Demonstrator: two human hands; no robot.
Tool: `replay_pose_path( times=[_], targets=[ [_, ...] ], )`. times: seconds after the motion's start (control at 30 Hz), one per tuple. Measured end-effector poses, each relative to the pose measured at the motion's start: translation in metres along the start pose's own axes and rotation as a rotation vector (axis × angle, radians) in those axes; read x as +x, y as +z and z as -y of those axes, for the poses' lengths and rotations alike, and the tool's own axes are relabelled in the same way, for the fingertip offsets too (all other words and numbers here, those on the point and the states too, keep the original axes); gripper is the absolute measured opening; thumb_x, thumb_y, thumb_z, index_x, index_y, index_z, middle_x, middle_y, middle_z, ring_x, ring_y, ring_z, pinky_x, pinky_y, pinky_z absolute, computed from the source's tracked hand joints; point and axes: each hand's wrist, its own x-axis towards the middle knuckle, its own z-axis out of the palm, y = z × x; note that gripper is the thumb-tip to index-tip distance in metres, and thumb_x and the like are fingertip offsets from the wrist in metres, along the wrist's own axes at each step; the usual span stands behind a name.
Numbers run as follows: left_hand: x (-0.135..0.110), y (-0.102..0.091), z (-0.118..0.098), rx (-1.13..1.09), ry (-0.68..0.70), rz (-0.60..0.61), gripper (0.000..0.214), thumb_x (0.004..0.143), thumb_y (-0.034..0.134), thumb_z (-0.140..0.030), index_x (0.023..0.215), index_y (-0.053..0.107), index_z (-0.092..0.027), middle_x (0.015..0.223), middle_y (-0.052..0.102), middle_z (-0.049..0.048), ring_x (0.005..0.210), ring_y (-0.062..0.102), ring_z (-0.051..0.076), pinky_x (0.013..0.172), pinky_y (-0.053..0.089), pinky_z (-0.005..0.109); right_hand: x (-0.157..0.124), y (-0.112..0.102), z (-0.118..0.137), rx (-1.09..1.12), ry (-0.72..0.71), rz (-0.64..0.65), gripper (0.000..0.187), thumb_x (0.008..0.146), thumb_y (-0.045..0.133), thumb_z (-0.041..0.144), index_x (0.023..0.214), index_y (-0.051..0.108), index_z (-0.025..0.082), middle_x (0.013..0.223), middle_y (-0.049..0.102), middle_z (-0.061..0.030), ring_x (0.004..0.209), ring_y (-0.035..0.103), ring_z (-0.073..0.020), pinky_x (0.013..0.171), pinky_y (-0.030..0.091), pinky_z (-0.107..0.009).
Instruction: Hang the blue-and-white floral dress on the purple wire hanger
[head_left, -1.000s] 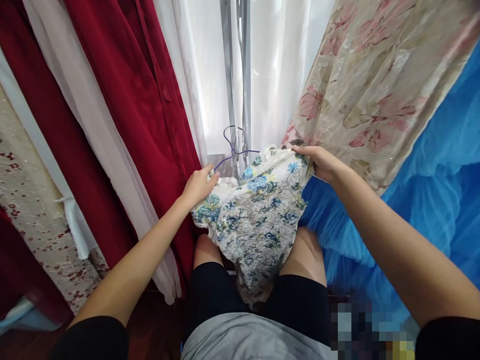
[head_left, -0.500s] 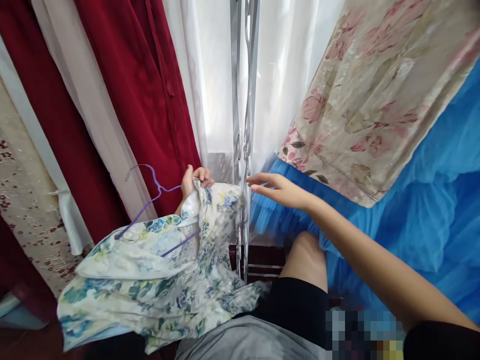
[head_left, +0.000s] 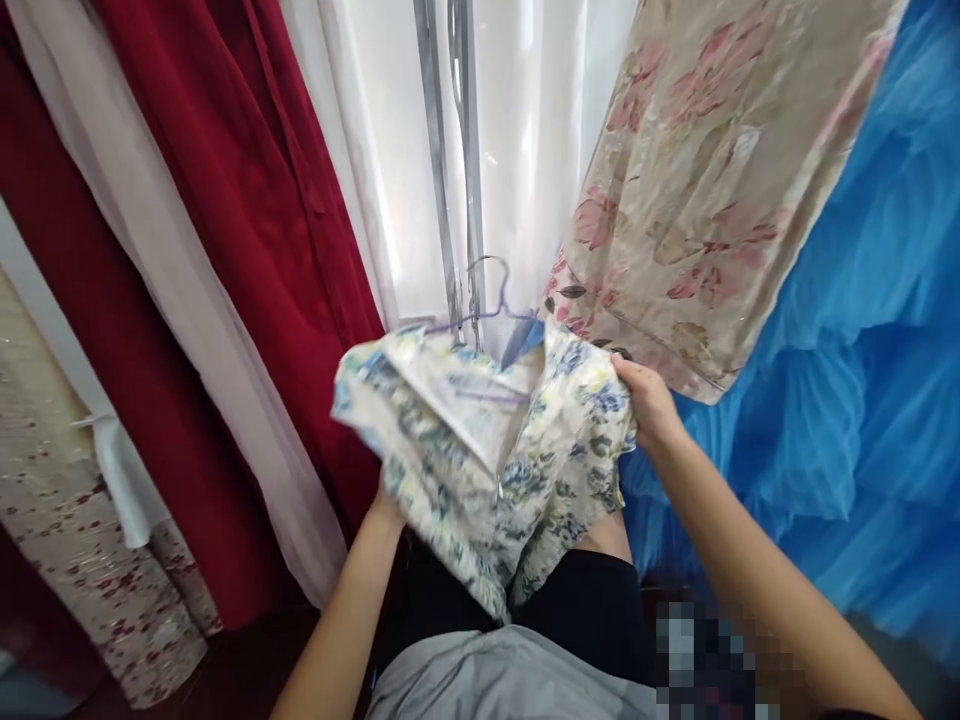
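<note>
Hands (head_left: 651, 400) at floral blouse (head_left: 574, 430) on purple hanger (head_left: 503, 302), left one mostly hidden

The right hand (head_left: 651, 400), empty half a second ago, now grips the floral garment (head_left: 562, 450) at its right side; garment and purple hanger (head_left: 503, 312) have swung from left to middle.

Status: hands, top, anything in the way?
Right hand pinching top by one shoulder. Left hand mostly hidden behind top, grip unclear. Hanger inside top, poking out at neck. Nothing visibly blocking.
</note>
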Motion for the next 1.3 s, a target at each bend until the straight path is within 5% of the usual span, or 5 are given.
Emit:
replay_pose_path(
  times=[0.23, 0.47, 0.7, 0.9, 1.3],
  targets=[
    [-0.022, 0.012, 0.055, -0.079, 0.155, -0.228, 0.056, 0.083, 0.072, -0.053, 0.127, 0.067, -0.019, 0.137, 0.067, 0.0126, 0.135, 0.057, 0.032, 0.116, 0.043, 0.042, 0.026, 0.016, 0.013, 0.042, 0.067, -0.04, 0.037, 0.067, 0.081, 0.053, 0.082, 0.068, 0.021, 0.069, 0.075, -0.0073, 0.08, 0.074, -0.0333, 0.069, 0.062, -0.042],
    [-0.047, -0.007, 0.078, -0.045, 0.087, -0.441, 0.033, 0.078, 0.072, -0.034, 0.107, 0.074, -0.019, 0.117, 0.077, 0.0102, 0.122, 0.067, 0.033, 0.108, 0.05, 0.042, 0.015, 0.009, 0.013, -0.011, 0.183, 0.138, 0.031, 0.074, 0.078, 0.047, 0.085, 0.071, 0.019, 0.077, 0.076, -0.01, 0.079, 0.074, -0.0321, 0.068, 0.06, -0.04],
    [-0.092, 0.009, 0.112, -0.079, -0.169, -0.521, 0.037, 0.074, 0.066, -0.039, 0.101, 0.071, -0.016, 0.113, 0.076, 0.0139, 0.117, 0.067, 0.036, 0.101, 0.052, 0.044, -0.086, 0.028, -0.072, -0.284, -0.475, -0.703, 0.019, 0.088, 0.065, 0.036, 0.104, 0.061, 0.026, 0.111, 0.065, -0.008, 0.104, 0.061, -0.0263, 0.091, 0.05, -0.039],
    [-0.106, 0.047, 0.099, -0.122, -0.133, -0.351, 0.039, 0.072, 0.063, -0.035, 0.106, 0.068, -0.018, 0.116, 0.075, 0.0111, 0.115, 0.068, 0.032, 0.097, 0.054, 0.038, -0.131, 0.086, -0.139, -0.149, 0.164, 0.25, 0.032, 0.09, 0.063, 0.058, 0.081, 0.055, 0.027, 0.063, 0.058, 0.001, 0.057, 0.052, -0.0216, 0.055, 0.039, -0.033],
    [-0.113, 0.034, 0.095, -0.086, -0.144, -0.419, 0.036, 0.069, 0.058, -0.037, 0.1, 0.066, -0.022, 0.104, 0.073, 0.0076, 0.113, 0.065, 0.03, 0.094, 0.053, 0.035, -0.119, 0.085, -0.128, -0.025, 0.278, 0.206, 0.036, 0.087, 0.06, 0.056, 0.071, 0.058, 0.024, 0.052, 0.051, 0.0027, 0.045, 0.037, -0.0148, 0.047, 0.024, -0.029]
  ],
)
